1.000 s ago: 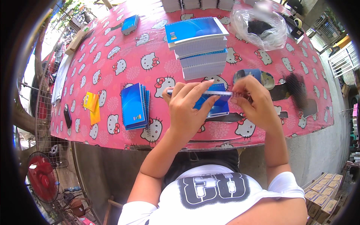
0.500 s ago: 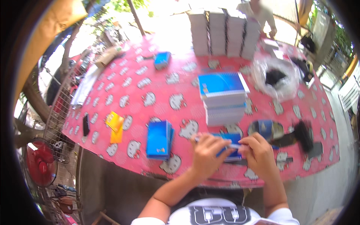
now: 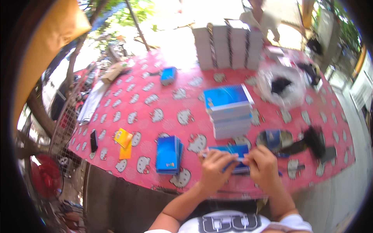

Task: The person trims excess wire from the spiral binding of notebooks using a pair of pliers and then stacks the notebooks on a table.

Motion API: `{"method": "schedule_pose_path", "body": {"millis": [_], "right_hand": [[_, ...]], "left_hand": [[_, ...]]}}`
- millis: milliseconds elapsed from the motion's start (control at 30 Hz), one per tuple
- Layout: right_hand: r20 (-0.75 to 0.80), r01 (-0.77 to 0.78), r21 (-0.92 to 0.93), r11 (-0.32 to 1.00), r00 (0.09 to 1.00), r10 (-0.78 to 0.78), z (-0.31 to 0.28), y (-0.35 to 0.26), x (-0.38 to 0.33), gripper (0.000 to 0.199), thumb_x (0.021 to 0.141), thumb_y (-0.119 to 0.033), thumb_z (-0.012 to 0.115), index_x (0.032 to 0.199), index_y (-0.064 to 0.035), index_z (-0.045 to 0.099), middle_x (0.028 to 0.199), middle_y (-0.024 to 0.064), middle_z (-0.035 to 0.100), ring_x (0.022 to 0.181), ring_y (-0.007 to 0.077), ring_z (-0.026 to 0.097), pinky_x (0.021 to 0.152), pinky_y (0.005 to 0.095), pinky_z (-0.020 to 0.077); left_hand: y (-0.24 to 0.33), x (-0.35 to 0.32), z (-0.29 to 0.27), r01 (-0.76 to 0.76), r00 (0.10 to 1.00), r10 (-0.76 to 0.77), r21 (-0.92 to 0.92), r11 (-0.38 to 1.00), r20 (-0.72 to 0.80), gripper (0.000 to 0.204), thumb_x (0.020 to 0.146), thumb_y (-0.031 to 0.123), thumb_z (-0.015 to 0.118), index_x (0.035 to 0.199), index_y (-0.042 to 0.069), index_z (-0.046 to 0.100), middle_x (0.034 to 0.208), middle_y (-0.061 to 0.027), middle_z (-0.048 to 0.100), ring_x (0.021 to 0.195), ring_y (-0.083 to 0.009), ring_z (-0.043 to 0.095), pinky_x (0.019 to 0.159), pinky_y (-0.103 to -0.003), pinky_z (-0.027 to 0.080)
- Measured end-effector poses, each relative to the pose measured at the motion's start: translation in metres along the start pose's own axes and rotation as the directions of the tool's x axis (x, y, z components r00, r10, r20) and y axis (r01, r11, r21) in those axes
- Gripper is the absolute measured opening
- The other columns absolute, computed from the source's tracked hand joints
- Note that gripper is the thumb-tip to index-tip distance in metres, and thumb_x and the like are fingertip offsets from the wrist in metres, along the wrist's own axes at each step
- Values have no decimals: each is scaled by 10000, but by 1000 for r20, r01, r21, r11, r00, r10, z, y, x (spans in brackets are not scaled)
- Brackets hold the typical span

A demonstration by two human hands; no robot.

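In front of me lies a blue-covered booklet, partly hidden by my hands. Above its near part, my left hand is closed in a pinch on a thin pale strip. The fingertips of my right hand pinch the strip's other end. Blur keeps me from telling whether the strip is a loose piece or the booklet's bound edge. Left of my hands sits a small pile of blue spiral notebooks. Just beyond them stands a taller stack of blue-covered notebooks.
Tall stacks of bound pages stand at the back. A clear plastic bag holds something dark. To the right are a tape roll and a black brush-like object. Yellow packets and a black phone-like object lie left. A person is beyond the table.
The view has shifted, so the table sits slightly lower in the picture. Both hands keep their pinch on the strip, with little change between them.
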State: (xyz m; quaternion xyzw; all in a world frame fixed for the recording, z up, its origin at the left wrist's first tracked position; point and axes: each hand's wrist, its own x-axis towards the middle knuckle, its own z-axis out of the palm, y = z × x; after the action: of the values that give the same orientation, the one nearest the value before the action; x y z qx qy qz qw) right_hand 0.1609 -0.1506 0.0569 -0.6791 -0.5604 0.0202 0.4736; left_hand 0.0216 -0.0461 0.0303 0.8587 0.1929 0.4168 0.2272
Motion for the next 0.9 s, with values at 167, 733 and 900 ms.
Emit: {"method": "schedule_pose_path", "body": {"millis": [167,733,900], "right_hand": [[207,-83,28,996,975,76,-44,36,6,69,792,-66,675,842,-24,652,859,134,624,787,341,606,703,430,466],[251,-344,422,839,933,256,-66,128,12,272,728,25,661,994,-8,609,908,27,613,845,118,559,771,299,474],[365,-2,326,946,923,-123,-68,143,28,309,698,-24,743,982,-12,621,805,50,638,760,104,567,695,313,493]], "left_hand": [[10,0,-7,-36,998,36,-18,999,45,251,652,76,823,888,108,745,816,-41,681,786,-186,601,799,-338,388],[-3,16,18,-16,1000,17,-42,999,25,268,641,246,840,820,132,675,787,8,658,855,-199,594,882,-384,328],[0,18,17,0,1000,2,-70,998,26,283,616,237,853,803,121,675,777,-6,664,836,-197,599,893,-378,342]]}}
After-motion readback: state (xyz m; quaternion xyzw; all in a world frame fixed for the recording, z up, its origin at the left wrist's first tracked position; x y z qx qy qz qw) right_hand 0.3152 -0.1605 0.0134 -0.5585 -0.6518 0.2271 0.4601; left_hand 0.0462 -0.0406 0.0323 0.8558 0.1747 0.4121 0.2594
